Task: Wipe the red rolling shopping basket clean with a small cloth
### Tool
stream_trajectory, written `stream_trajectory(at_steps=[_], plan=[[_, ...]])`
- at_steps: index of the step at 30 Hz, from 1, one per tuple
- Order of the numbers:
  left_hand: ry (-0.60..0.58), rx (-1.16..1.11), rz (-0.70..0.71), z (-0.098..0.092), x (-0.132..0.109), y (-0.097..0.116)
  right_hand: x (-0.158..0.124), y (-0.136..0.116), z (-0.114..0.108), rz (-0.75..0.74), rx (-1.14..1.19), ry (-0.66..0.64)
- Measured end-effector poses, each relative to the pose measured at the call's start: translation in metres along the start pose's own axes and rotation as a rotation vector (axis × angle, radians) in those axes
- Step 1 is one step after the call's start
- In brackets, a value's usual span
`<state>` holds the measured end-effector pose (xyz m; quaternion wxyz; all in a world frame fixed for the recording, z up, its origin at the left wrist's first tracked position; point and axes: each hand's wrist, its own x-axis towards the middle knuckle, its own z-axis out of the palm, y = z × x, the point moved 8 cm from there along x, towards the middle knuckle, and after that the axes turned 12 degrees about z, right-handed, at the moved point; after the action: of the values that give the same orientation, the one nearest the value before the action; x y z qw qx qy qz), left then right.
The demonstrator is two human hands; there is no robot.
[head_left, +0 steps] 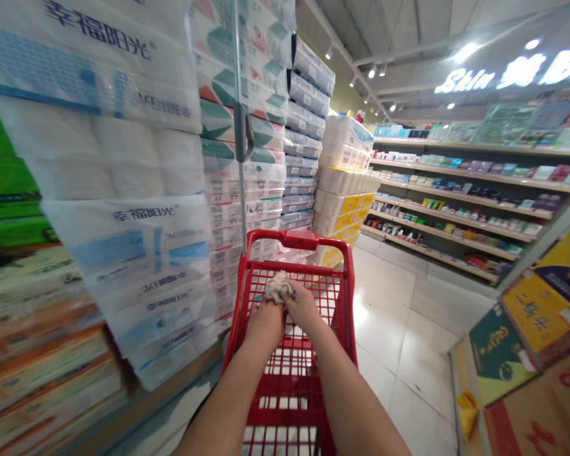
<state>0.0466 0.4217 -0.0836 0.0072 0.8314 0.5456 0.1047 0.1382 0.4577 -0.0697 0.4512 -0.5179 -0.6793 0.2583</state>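
From the head camera, both bare forearms reach forward and down into a red shopping cart. The left hand and the right hand sit side by side, almost touching, with their backs to the camera. Between them, at the fingers, is a crumpled pale cloth with faint coloured specks. The left hand is curled into a loose fist with its knuckles up, closed on the near left edge of the cloth. The right hand's fingers are pressed together and bent over the cloth's right side, gripping it. The fingertips of both hands are hidden under the cloth. The cloth is held over the cart's far end wall, just below the top rail.

A thin metal pole rises straight up from the cart's far left corner, just beyond the left hand, with a grey sleeve partway up.

To the left of the left hand, tall stacks of wrapped toilet paper packs stand close beside the cart. Further stacks run on ahead. Beyond the hands, past the cart's front, stand yellow-labelled packs.

To the right of the right hand lies pale, shiny floor tile. Well beyond it, long shelves hold small boxed goods. Printed cardboard boxes are stacked near the right forearm's side. Above the shelves is a lit sign.
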Motion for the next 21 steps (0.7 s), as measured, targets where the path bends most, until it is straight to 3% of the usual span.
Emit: stream_trajectory(at_steps=[3,5,6,8,10,12,13,16,19,21], plan=[[0.102,0.015,0.077,-0.005,0.002,0.005,0.000,0.015,-0.040,0.073,-0.024,0.323],[0.126,0.008,0.086,-0.004,0.003,0.006,-0.007,0.013,-0.062,0.046,-0.095,0.532],[0.124,0.010,0.083,-0.004,0.003,0.007,-0.010,0.009,-0.065,0.006,-0.138,0.572],[0.097,0.024,0.061,-0.001,0.004,0.005,-0.012,-0.004,-0.050,-0.104,-0.203,0.453],[0.069,0.033,0.032,0.000,0.004,0.003,-0.012,-0.012,-0.022,-0.169,-0.211,0.182],[0.055,0.032,0.020,0.001,0.004,0.002,-0.013,-0.011,-0.005,-0.130,-0.175,0.009],[0.056,0.030,0.025,0.000,0.003,0.003,-0.012,-0.008,-0.005,-0.080,-0.156,-0.006],[0.063,0.019,0.046,0.000,0.003,0.004,-0.011,0.002,-0.035,0.046,-0.165,0.217],[0.088,-0.006,0.060,-0.001,0.003,0.005,-0.020,-0.002,-0.074,0.024,-0.269,0.586],[0.109,-0.013,0.068,-0.002,0.003,0.007,-0.025,-0.006,-0.080,-0.016,-0.343,0.679]])
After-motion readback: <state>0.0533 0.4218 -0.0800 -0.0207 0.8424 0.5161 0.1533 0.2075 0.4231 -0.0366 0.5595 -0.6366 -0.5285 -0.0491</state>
